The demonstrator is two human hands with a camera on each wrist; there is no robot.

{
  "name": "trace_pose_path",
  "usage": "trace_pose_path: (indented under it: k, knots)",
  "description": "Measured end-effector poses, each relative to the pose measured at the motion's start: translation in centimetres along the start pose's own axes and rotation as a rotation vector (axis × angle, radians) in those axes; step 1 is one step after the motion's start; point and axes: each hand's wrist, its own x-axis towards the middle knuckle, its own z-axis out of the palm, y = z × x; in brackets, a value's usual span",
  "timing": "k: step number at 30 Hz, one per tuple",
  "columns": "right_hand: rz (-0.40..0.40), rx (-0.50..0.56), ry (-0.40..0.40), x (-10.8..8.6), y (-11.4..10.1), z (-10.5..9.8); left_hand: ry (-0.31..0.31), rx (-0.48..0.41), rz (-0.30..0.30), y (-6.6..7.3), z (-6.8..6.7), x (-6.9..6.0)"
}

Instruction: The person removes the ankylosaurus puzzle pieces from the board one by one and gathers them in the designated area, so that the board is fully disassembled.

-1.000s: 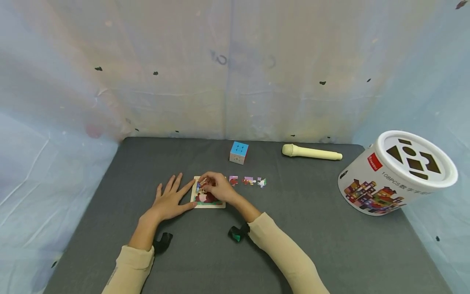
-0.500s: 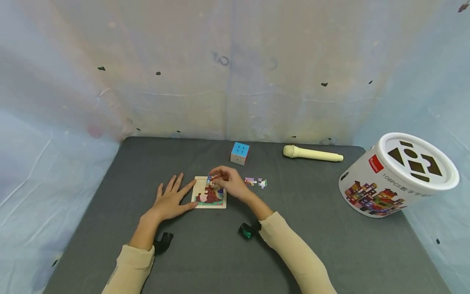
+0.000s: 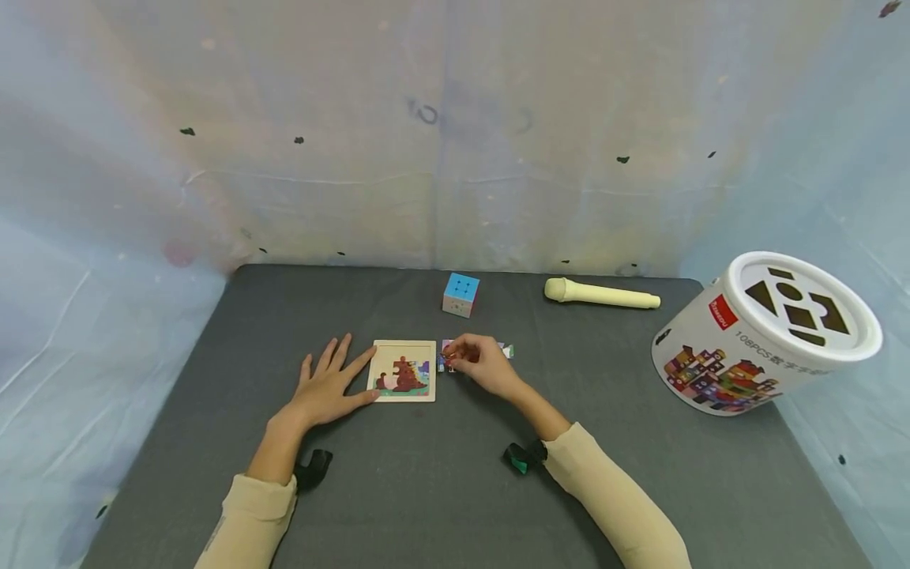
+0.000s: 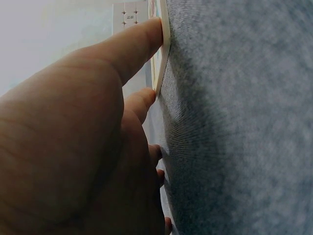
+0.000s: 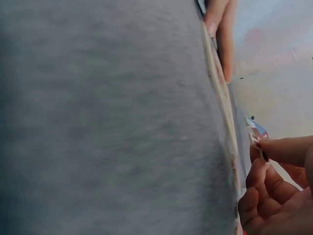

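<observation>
A small wooden puzzle tray (image 3: 404, 348) has bare wood in its upper part and joined brown and pink pieces (image 3: 404, 377) in its lower part. My left hand (image 3: 316, 395) lies spread at its left side, thumb and forefinger touching the rim; the left wrist view shows both fingertips on the tray edge (image 4: 165, 46). To the right of the tray, my right hand (image 3: 486, 366) pinches a colourful puzzle piece (image 5: 257, 129) between thumb and fingers. Partly hidden behind that hand is a loose piece (image 3: 508, 350); how many lie under it I cannot tell.
A cube with a blue top (image 3: 460, 294) stands behind the tray. Farther right lies a pale yellow microphone-shaped object (image 3: 602, 294). A large white tub (image 3: 764, 340) with a holed lid stands at the right edge of the grey table (image 3: 398, 490).
My right hand has moved right, off the tray, with the piece in its fingers. Pieces once in the tray's upper part are gone from there. My left hand has stayed put.
</observation>
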Motion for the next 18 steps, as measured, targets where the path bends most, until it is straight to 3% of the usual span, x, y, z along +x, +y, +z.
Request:
trace_pose_path:
  k: [18]
  knots:
    - [0.043, -0.172, -0.022, -1.05, -0.1, 0.3, 0.015, -0.017, 0.014, 0.31, -0.14, -0.13]
